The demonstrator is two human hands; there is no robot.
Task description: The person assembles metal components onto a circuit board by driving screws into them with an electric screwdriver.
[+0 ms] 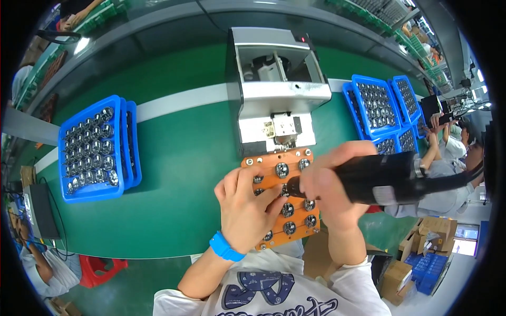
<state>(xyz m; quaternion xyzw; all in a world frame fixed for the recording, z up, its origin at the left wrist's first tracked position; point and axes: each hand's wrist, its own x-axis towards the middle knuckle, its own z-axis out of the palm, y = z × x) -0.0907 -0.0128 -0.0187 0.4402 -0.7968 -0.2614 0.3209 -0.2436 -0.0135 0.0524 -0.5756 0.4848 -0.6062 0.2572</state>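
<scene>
My right hand is wrapped around a black electric screwdriver, which lies almost level and points left. The tip of the screwdriver reaches an orange fixture plate with several small round circuit-board parts set in it. My left hand rests on the plate's left side. Its thumb and forefinger are pinched together close to the screwdriver tip, and what lies between them is too small and covered to make out. Some of the round parts are hidden under both hands.
A grey-and-black bench machine stands directly beyond the plate on the green tabletop. Blue trays of round metallic parts are stacked at left, more blue trays at right. A red stool and cardboard boxes are on the floor. Other people work nearby.
</scene>
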